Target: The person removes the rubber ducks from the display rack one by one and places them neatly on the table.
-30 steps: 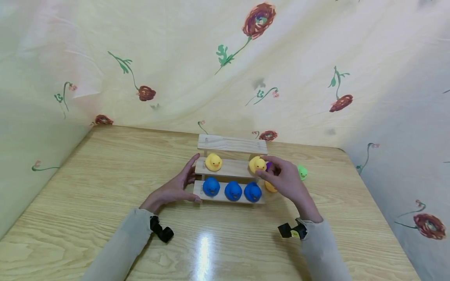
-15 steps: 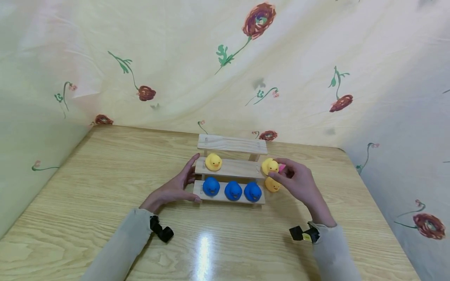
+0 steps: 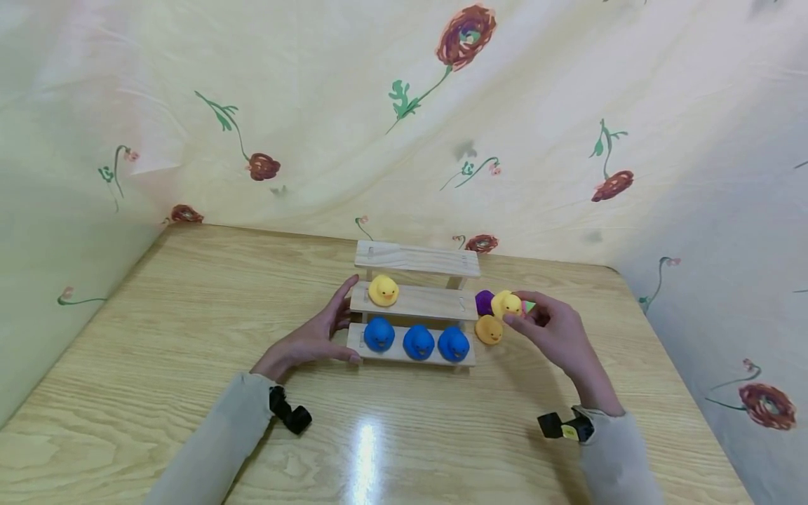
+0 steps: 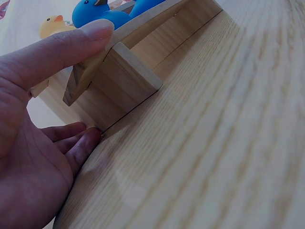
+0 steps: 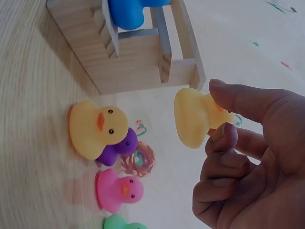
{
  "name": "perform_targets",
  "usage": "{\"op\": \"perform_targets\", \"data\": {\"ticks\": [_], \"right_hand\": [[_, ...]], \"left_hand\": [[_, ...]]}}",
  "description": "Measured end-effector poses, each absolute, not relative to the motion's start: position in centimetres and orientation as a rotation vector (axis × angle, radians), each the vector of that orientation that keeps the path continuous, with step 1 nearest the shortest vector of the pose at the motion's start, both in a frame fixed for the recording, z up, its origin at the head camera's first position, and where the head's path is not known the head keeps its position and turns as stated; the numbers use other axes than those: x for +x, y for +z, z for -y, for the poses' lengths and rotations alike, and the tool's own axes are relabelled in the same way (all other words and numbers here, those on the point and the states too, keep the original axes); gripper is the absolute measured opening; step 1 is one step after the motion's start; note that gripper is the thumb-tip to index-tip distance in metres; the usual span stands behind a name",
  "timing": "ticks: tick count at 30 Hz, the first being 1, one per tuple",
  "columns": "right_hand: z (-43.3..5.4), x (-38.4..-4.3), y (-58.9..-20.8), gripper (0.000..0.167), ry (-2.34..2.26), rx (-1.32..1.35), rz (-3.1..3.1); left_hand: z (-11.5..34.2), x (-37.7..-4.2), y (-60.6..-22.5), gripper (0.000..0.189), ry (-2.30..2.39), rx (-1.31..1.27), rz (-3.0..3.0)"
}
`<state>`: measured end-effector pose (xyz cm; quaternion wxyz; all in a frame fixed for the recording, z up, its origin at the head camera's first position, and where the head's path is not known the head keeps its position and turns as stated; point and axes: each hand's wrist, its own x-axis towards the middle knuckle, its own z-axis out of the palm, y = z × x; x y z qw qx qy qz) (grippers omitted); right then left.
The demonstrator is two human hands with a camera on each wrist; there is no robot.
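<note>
In the head view, a cloth (image 3: pixel 315 105) with red flowers hangs behind a wooden tabletop (image 3: pixel 221 301). A wooden stand (image 3: pixel 416 259) with three steps sits near the far edge, about midway between the tabletop's left and right edges. Three blue ducks (image 3: pixel 419 344) are on the bottom step. One yellow duck (image 3: pixel 384 291) is on the middle step, near its left end. The left hand (image 3: pixel 312 340) is spread wide at the stand's left end. The right hand (image 3: pixel 549 326) pinches the held duck (image 3: pixel 505 305), a yellow one, between the stand and the tabletop's right edge. An orange duck (image 3: pixel 489 330) and a purple duck (image 3: pixel 485 302) are just beside the stand's right end.

In the left wrist view, the thumb (image 4: pixel 76 45) lies at the end of the bottom step. The other fingers are low down by the stand's side board.

In the right wrist view, the held duck is up off the tabletop, between thumb and finger. The other fingers curl in. Below are the orange duck, the purple duck partly behind it, a pink duck (image 5: pixel 118 190) and a green duck (image 5: pixel 121 223), cut off by the view.
</note>
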<state>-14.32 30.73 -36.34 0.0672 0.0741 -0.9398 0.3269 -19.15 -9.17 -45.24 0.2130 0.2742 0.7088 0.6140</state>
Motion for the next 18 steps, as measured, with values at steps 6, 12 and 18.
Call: {"op": "perform_targets", "data": {"ticks": [6, 12, 18], "right_hand": [[-31.9, -14.0, -36.8, 0.044, 1.0, 0.192, 2.842], [-32.9, -13.7, -37.3, 0.043, 0.999, 0.157, 2.872], [-33.8, -13.7, -38.2, 0.046, 1.013, 0.103, 2.918]], "left_hand": [[9.2, -19.2, -45.3, 0.13, 1.703, 0.761, -1.971], [9.1, -19.1, -45.4, 0.129, 1.693, 0.729, -1.976], [9.1, -19.2, -45.4, 0.129, 1.693, 0.715, -1.97]]}}
